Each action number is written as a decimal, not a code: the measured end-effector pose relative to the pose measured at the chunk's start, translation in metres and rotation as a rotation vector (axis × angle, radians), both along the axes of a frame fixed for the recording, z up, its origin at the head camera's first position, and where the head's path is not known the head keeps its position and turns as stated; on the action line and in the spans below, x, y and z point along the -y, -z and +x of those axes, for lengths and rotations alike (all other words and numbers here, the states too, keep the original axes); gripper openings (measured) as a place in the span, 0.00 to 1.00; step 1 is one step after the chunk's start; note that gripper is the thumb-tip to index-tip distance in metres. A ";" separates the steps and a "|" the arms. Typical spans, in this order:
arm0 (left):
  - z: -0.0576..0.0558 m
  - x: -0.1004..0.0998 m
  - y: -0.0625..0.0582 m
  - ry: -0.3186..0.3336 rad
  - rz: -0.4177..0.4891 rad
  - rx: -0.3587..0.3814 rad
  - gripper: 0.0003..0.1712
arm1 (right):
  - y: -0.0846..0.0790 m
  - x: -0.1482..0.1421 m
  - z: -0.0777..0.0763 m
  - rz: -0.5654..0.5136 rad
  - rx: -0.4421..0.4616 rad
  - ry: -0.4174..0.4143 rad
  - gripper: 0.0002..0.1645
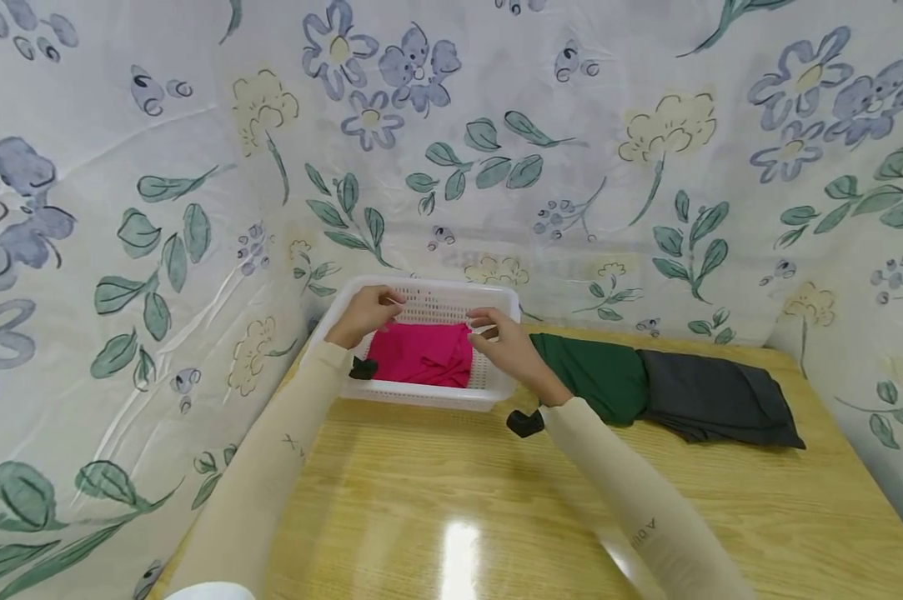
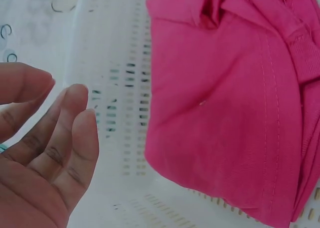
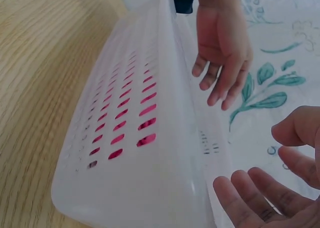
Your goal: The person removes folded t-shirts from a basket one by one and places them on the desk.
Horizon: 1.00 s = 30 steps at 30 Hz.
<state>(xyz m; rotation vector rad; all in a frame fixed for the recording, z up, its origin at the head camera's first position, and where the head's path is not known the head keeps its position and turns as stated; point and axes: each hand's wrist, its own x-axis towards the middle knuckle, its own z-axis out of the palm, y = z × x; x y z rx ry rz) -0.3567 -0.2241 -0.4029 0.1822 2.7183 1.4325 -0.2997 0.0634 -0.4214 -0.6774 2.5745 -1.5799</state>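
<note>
Folded pink cloth (image 1: 421,350), with a stitched hem visible in the left wrist view, lies inside a white plastic basket (image 1: 413,398) with slotted walls. My left hand (image 1: 368,312) hovers over the basket's left part, fingers loosely bent and holding nothing. Over the right part hangs my right hand (image 1: 499,337), its fingers apart from the thumb and nothing between them. In the left wrist view the left fingers (image 2: 82,138) are beside the pink cloth, apart from it. The right wrist view has both hands above the basket rim, with pink showing through the slots.
To the right of the basket, a folded dark green cloth (image 1: 601,375) lies on the wooden table (image 1: 421,483), touching a folded dark grey cloth (image 1: 721,396). A flower-patterned sheet (image 1: 496,208) hangs behind the table and along its sides.
</note>
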 end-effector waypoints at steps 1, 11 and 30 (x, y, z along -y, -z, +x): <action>0.000 0.002 0.002 -0.009 0.001 0.005 0.19 | 0.001 0.003 -0.001 0.003 0.001 -0.006 0.26; -0.006 0.007 0.006 -0.041 -0.014 0.031 0.19 | 0.002 0.022 -0.007 -0.026 0.191 -0.016 0.27; -0.009 0.020 0.011 -0.039 -0.216 0.123 0.17 | 0.006 0.042 -0.017 0.056 0.321 0.080 0.27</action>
